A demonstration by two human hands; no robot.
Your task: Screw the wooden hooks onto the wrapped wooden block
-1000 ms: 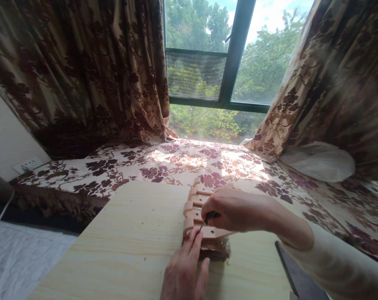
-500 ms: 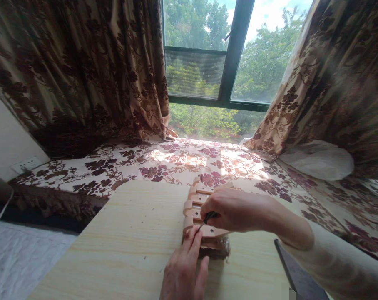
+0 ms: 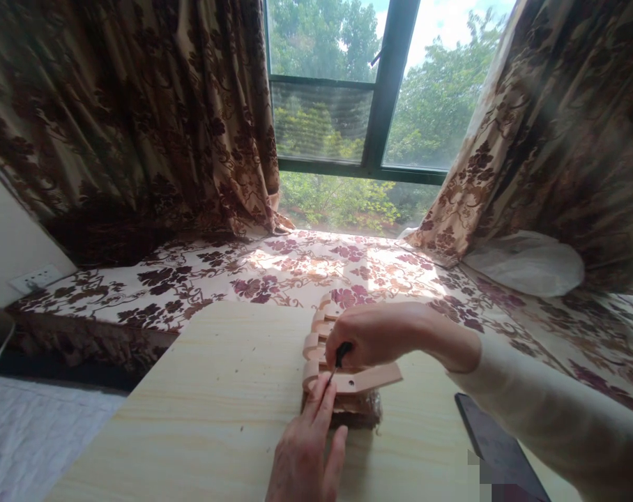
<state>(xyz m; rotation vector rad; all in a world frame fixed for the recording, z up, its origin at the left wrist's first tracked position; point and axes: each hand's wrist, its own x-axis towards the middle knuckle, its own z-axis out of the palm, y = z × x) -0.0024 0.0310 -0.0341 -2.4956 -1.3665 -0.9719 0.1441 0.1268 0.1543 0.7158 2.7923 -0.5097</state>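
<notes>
In my right hand (image 3: pixel 361 335) is a small screwdriver (image 3: pixel 341 353) with a black handle and a thin metal shaft slanting down toward my left fingertips. The fingers are closed around the handle. My left hand (image 3: pixel 307 450) lies with its fingers stretched out, index and middle fingertips pressing on the nearest tan strap (image 3: pixel 366 380) beside the shaft's tip. That strap has a dark round spot, and its loose end sticks out to the right. Several similar curled tan straps (image 3: pixel 311 345) run in a row behind it. A brown, shiny, wrapped-looking block (image 3: pixel 358 408) sits underneath. My right hand hides part of the row.
All this rests on a pale wooden tabletop (image 3: pixel 191 404) with small dark crumbs. At the right lies a dark flat object (image 3: pixel 497 439), partly under my sleeve. Beyond are a flower-patterned ledge (image 3: pixel 295 268), a white translucent bag (image 3: pixel 530 263), curtains (image 3: pixel 222 118) and a window (image 3: pixel 321 122).
My right hand has tilted, raising the screwdriver handle more upright, and the forearm has shifted. The nearest strap's right end now shows. My left hand stays almost in place.
</notes>
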